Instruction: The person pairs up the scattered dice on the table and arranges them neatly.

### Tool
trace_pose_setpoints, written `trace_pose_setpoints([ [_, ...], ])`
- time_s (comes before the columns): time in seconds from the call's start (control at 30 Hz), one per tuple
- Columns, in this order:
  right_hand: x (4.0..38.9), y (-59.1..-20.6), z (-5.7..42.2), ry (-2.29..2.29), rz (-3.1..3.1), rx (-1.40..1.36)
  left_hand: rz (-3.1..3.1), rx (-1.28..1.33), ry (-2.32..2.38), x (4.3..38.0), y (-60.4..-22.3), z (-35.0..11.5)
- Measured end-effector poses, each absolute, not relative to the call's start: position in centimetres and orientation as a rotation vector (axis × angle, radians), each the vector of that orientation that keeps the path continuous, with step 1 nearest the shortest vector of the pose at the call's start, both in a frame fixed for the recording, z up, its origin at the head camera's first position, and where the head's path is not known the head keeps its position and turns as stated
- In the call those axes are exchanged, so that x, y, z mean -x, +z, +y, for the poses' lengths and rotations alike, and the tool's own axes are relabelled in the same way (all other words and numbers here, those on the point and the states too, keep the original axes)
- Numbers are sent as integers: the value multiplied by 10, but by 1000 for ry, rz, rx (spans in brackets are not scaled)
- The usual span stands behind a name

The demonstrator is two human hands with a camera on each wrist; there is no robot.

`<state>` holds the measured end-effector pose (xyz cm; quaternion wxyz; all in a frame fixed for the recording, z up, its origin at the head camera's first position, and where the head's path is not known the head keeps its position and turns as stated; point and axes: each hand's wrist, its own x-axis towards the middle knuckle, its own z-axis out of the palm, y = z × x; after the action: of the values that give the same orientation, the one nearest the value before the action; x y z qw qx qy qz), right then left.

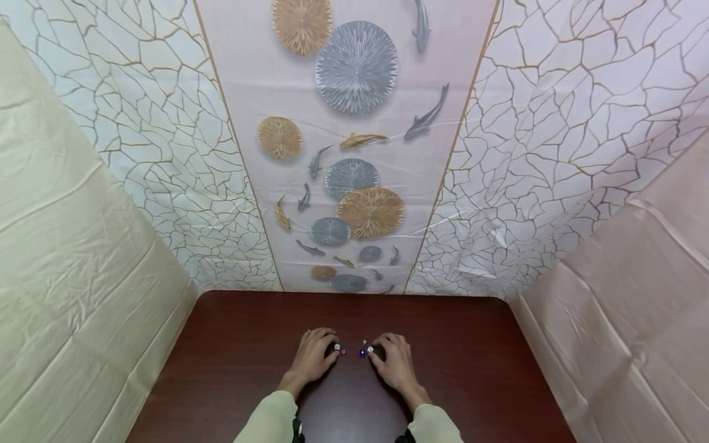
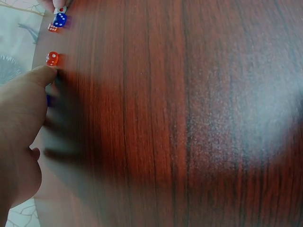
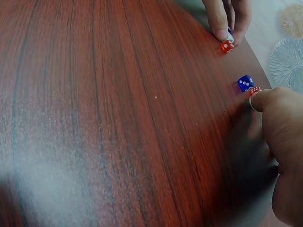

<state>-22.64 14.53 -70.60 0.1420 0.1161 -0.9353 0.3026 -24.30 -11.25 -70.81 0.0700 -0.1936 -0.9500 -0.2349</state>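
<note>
My left hand [image 1: 316, 355] rests low over the table, its thumb and forefinger pinching a white die [image 1: 336, 347]. Right beside those fingertips lies a translucent red die [image 2: 52, 58]. A blue die [image 2: 48, 100] peeks out past the left thumb, mostly hidden by the hand. Across a small gap, my right hand [image 1: 394, 360] pinches another white die [image 1: 370, 349] between thumb and forefinger. Close by its fingertips are a blue die [image 3: 245, 83] with white pips and a second red die [image 1: 364, 342]. The right thumb covers most of its white die in the right wrist view.
The dark red wood-grain table [image 1: 238, 332] has rounded far corners. Behind it hangs a patterned cloth [image 1: 343, 184] with fish and round leaf shapes. Plain beige cloth [image 1: 620, 320] closes off both sides. Light glares off the tabletop near the forearms.
</note>
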Motion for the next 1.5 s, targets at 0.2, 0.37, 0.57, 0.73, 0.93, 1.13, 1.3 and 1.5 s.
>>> trace_pose_setpoints([
  [0.2, 227, -707, 145, 871, -2700, -325, -2862, 563, -715, 243, -708, -111],
  [0.37, 226, -708, 143, 871, -2708, -299, -2864, 549, -731, 242, -707, -111],
  [0.57, 226, -708, 142, 873, -2706, -296, -2864, 546, -745, 244, -706, -112],
  [0.73, 226, -707, 141, 865, -2715, -296, -2865, 545, -735, 245, -706, -112],
  [0.93, 222, -707, 142, 909, -2691, -301, -2870, 550, -731, 244, -706, -113],
  [1.13, 214, -704, 145, 970, -2660, -337, -2877, 546, -740, 244, -704, -113],
  [1.3, 204, -698, 147, 1008, -2656, -393, -2884, 539, -737, 244, -705, -113],
  [1.5, 188, -695, 148, 1018, -2648, -452, -2880, 540, -729, 244, -706, -113],
])
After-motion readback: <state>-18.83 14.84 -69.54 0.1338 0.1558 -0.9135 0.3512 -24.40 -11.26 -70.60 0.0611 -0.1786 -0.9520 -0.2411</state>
